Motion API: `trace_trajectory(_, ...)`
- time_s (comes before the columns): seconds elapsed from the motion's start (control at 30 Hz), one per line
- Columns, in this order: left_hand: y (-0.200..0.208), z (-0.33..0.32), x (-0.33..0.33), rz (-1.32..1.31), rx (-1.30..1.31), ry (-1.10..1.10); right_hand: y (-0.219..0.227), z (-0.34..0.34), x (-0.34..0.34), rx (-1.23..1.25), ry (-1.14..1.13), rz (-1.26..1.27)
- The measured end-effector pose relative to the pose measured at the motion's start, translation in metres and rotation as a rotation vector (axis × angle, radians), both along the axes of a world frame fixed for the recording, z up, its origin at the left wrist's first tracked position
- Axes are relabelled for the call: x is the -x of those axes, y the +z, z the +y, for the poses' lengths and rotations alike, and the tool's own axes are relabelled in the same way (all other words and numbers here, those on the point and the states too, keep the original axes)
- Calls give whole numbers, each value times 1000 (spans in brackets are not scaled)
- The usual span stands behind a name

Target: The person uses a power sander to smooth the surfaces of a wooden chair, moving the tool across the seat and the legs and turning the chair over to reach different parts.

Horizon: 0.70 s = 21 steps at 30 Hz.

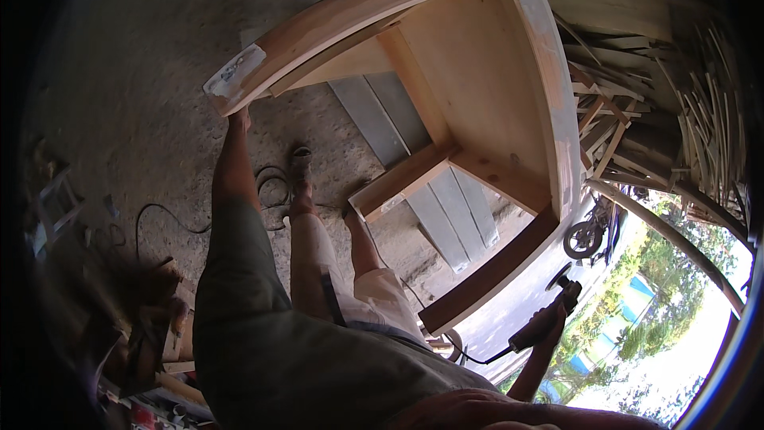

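Note:
A large wooden box-like frame (549,87) with panelled inner sides stands tilted across the view. Its long curved rail ends in a corner smeared with pale filler (235,72). My left arm reaches out to that corner, and my left hand (240,117) grips its lower edge; most of its fingers are hidden by the wood. At the lower right, my right hand (551,326) is wrapped around an angle grinder (525,336). The grinder's disc (559,275) points up, apart from the near rail (493,275). A dark cord (469,357) trails from the tool's rear end.
Grey boards (446,227) lie on the concrete floor (143,111) under the frame. A cable (274,183) loops beside my feet. Wood strips (708,111) are piled at the right, near a pole (668,231). A motorbike wheel (583,240) shows outside. Wood scraps (175,334) lie at the lower left.

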<state>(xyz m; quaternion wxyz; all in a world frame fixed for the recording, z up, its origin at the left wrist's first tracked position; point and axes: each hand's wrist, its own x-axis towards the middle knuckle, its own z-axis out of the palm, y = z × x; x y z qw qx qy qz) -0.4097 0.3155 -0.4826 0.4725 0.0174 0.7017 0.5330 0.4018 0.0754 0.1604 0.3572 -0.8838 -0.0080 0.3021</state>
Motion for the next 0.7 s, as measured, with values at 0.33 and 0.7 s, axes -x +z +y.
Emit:
trace_trajectory(0.33, 148, -95, -206, -288, 192, -415, 49, -5, -37, -202, 182, -50)
trace_trajectory(0.7, 536, -67, -181, 789, -83, -502, 70, 55, 2, -319, 1095, -95)
